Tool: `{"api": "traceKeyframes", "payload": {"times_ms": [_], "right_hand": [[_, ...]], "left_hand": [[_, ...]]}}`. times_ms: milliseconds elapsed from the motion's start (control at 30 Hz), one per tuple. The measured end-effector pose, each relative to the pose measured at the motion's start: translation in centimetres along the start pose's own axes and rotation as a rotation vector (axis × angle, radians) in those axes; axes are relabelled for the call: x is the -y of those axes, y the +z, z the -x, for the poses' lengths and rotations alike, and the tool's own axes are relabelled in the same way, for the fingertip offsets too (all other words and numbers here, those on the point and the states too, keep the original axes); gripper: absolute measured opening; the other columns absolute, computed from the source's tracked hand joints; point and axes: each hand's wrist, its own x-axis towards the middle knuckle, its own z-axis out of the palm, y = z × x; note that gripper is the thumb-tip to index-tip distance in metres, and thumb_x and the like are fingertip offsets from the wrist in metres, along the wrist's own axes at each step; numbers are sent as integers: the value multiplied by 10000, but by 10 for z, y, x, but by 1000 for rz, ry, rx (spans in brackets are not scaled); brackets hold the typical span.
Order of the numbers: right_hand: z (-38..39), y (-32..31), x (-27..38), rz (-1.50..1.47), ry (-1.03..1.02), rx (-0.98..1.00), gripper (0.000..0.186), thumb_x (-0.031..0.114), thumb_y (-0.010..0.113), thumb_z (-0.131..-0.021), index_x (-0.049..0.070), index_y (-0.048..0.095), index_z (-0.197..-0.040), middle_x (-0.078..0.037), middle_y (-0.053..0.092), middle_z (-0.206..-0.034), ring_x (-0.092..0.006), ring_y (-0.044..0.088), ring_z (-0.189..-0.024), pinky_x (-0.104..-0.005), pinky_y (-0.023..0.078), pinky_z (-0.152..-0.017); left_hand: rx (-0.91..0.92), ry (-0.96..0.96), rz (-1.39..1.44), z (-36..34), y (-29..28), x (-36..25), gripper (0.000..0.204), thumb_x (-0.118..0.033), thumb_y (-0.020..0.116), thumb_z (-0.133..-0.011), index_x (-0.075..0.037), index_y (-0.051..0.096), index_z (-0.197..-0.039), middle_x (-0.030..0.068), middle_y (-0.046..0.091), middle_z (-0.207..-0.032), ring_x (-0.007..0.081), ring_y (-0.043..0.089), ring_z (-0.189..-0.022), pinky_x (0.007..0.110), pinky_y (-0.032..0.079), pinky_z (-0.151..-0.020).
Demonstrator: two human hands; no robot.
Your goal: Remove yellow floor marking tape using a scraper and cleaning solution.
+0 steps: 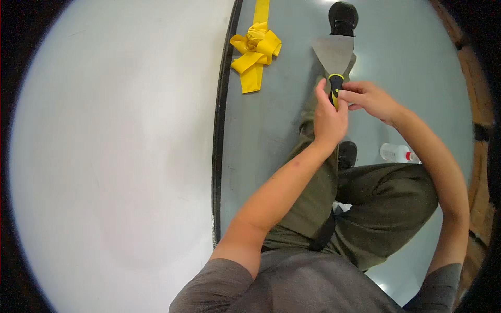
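Observation:
A wide metal scraper (334, 52) with a black and yellow handle points away from me, over my outstretched leg and close to my black shoe (343, 15). My left hand (329, 117) grips the handle from the lower left, its thumb raised along the side. From the right, my right hand (371, 100) has its fingertips pinched on the same handle, just below the blade.
A yellow ribbon bundle (253, 60) lies on the grey floor (266, 120) at upper left. Left of a dark edge strip is a wide white surface (115, 135). A plastic bottle (394, 152) lies by my bent knee. Brown wooden boards (467, 78) run along the far right.

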Motion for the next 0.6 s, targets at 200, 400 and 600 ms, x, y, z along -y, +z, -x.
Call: {"api": "traceKeyframes", "payload": {"times_ms": [200,400,600], "right_hand": [[-11,13,5,-41,40,-12,311,315,589,-850,20,639,-936,-31,607,-897,-126,551,-848,-285,425,-832],[-4,-2,2,-179,-3,-186,331,327,593,-839,22,633,-961,-29,612,-903,-126,558,-838,-278,427,-821],[-5,-12,1,-109,31,-169,369,346,581,-838,17,615,-1004,-27,616,-908,-113,556,-835,-256,428,-792]], "left_hand": [[123,32,-99,5,-33,-8,520,-231,519,-872,-51,304,-1311,198,577,-982,296,586,-833,398,465,-727],[176,546,142,51,-74,-62,357,-44,590,-783,-13,509,-1130,107,556,-955,195,549,-723,311,463,-690],[757,780,917,108,-78,-177,197,-153,564,-771,-80,629,-942,50,554,-706,236,545,-613,317,439,-528]]}}
